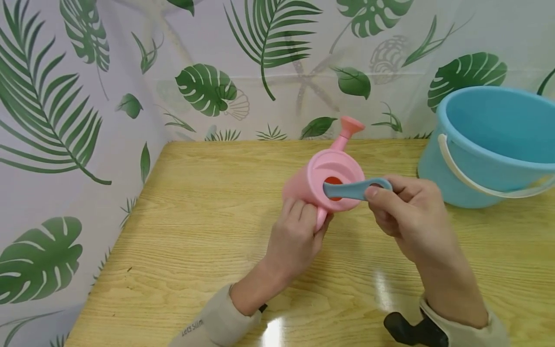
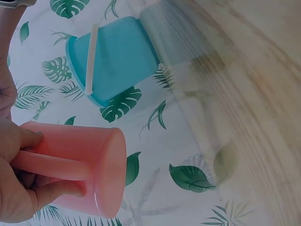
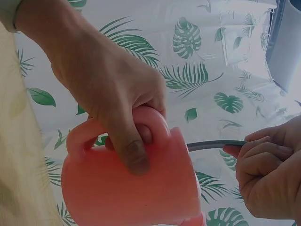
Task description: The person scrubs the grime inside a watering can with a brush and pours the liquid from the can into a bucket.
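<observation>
A pink watering can (image 1: 299,185) is tilted above the table, its round top opening turned toward the head camera and its spout away. My left hand (image 1: 295,241) grips the can by its looped handle (image 3: 101,134), fingers and thumb through and around it. Between thumb and fingers, my right hand (image 1: 412,212) pinches the ring end of a blue-grey handled tool (image 1: 353,190). The tool's other end goes into the can's opening and is hidden, so its kind does not show. Orange-red (image 1: 333,180) is visible inside the opening.
A large light-blue bucket (image 1: 442,178) with a white carrying handle (image 1: 459,176) stands on the wooden table (image 1: 195,231) at the right. A leaf-patterned sheet (image 1: 195,38) covers the wall behind and to the left.
</observation>
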Demonstrator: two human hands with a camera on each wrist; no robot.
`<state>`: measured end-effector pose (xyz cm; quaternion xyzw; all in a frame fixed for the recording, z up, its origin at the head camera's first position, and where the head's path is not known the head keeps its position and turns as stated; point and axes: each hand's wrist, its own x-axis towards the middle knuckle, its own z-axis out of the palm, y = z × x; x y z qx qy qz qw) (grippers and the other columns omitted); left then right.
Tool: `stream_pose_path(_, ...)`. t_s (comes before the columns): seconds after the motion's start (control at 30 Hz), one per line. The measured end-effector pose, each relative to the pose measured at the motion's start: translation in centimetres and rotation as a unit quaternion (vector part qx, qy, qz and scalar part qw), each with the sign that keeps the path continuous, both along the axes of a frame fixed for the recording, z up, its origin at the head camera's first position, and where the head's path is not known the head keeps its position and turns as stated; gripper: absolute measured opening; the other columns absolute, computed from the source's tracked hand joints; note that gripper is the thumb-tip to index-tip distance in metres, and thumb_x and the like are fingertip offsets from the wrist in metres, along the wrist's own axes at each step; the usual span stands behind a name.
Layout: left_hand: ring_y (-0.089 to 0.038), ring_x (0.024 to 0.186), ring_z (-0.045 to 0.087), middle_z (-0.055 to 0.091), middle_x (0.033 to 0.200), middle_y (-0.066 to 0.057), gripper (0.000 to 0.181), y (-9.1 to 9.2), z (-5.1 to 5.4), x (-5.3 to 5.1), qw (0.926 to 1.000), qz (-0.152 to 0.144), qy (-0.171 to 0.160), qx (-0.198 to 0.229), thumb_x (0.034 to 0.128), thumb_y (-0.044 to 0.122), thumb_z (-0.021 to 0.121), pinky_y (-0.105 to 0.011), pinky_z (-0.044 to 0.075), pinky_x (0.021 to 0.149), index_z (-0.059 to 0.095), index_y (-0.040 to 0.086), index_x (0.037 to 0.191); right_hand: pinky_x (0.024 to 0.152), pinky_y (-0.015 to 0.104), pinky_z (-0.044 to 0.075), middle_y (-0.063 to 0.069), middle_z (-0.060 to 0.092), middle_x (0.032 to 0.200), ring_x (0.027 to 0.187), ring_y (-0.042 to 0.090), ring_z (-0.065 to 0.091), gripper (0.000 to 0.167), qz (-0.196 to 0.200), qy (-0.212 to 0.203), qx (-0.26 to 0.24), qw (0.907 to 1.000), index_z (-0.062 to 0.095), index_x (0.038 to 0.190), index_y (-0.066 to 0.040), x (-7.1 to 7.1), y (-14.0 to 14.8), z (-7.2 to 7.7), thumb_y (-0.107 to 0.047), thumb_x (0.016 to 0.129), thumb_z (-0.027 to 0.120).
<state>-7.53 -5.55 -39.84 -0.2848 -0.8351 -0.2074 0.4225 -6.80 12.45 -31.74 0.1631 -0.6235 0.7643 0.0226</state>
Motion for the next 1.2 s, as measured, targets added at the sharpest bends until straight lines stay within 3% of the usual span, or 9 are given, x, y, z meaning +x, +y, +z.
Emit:
stream_pose_path(0.17,-0.017,0.064,0.045,0.046,0.066,-0.004,0.032,0.1,0.2,-0.1,0.9992,-0.024,0.032,0.007,0.0824,0.012,0.081,-0.022,0.042,0.060,0.051,0.005,0.074,0.037,0.034,0.008,0.006,0.028,0.051,0.044,0.021,0.018,0.017,0.003,0.005,0.066,0.9978,0.060,0.079,0.007,0.0,-0.4,0.2,0.009,0.095,0.054)
stream_pose_path(0.23,-0.017,0.064,0.045,0.046,0.066,-0.004,0.031,0.2,0.3,0.0,0.9986,-0.032,0.041,0.010,0.0823,0.011,0.081,-0.022,0.042,0.060,0.051,0.004,0.075,0.036,0.034,0.008,0.005,0.029,0.050,0.043,0.021,0.018,0.017,-0.001,0.004,0.070,0.9975,0.062,0.080,0.007,0.0,-0.5,0.2,0.009,0.095,0.055)
stream_pose_path(0.47,-0.017,0.065,0.043,0.043,0.066,-0.003,0.033,0.0,0.5,0.0,0.9982,-0.047,0.018,0.034,0.0846,0.010,0.079,-0.019,0.040,0.056,0.048,0.006,0.073,0.037,0.029,0.006,0.006,0.027,0.053,0.044,0.018,0.016,0.024,0.035,0.032,-0.035,0.9983,0.059,0.077,0.007,0.2,1.1,0.2,0.018,0.093,0.046)
stream_pose_path(0.7,-0.017,0.064,0.046,0.046,0.066,-0.003,0.030,0.2,0.3,-0.1,0.9978,-0.052,0.028,0.031,0.0853,0.011,0.078,-0.021,0.042,0.059,0.051,0.005,0.074,0.038,0.035,0.010,0.005,0.028,0.050,0.043,0.022,0.018,0.014,0.007,-0.001,0.092,0.9958,0.065,0.085,0.005,0.2,-0.5,0.4,0.006,0.095,0.056)
stream_pose_path(0.77,-0.017,0.065,0.045,0.046,0.067,-0.003,0.029,0.1,0.3,-0.1,0.9980,-0.050,0.026,0.031,0.0857,0.011,0.078,-0.020,0.042,0.058,0.051,0.005,0.075,0.038,0.035,0.010,0.005,0.028,0.050,0.043,0.021,0.018,0.015,0.001,-0.003,0.083,0.9966,0.066,0.083,0.004,0.2,-0.4,0.5,0.006,0.095,0.056)
stream_pose_path(0.93,-0.018,0.066,0.046,0.047,0.067,-0.004,0.031,-0.3,0.4,-0.4,0.9972,-0.061,0.020,0.038,0.0845,0.010,0.079,-0.021,0.044,0.059,0.051,0.005,0.075,0.038,0.032,0.007,0.005,0.027,0.052,0.044,0.019,0.016,0.022,0.018,0.034,0.002,0.9992,0.061,0.077,0.005,0.4,0.7,0.6,0.015,0.093,0.051)
stream_pose_path(1.13,-0.017,0.066,0.047,0.049,0.067,-0.003,0.031,-0.3,0.3,-0.6,0.9959,-0.081,0.022,0.035,0.0833,0.011,0.081,-0.022,0.042,0.062,0.051,0.006,0.074,0.037,0.034,0.009,0.005,0.028,0.049,0.042,0.021,0.018,0.016,0.010,0.030,0.079,0.9964,0.064,0.081,0.006,0.3,0.0,0.6,0.011,0.093,0.055)
stream_pose_path(1.2,-0.017,0.067,0.047,0.049,0.068,-0.003,0.031,-0.3,0.4,-0.6,0.9958,-0.083,0.021,0.033,0.0837,0.011,0.080,-0.022,0.042,0.062,0.052,0.006,0.075,0.037,0.034,0.009,0.005,0.028,0.049,0.042,0.021,0.019,0.017,0.005,0.028,0.073,0.9970,0.063,0.080,0.006,0.3,0.2,0.7,0.011,0.093,0.054)
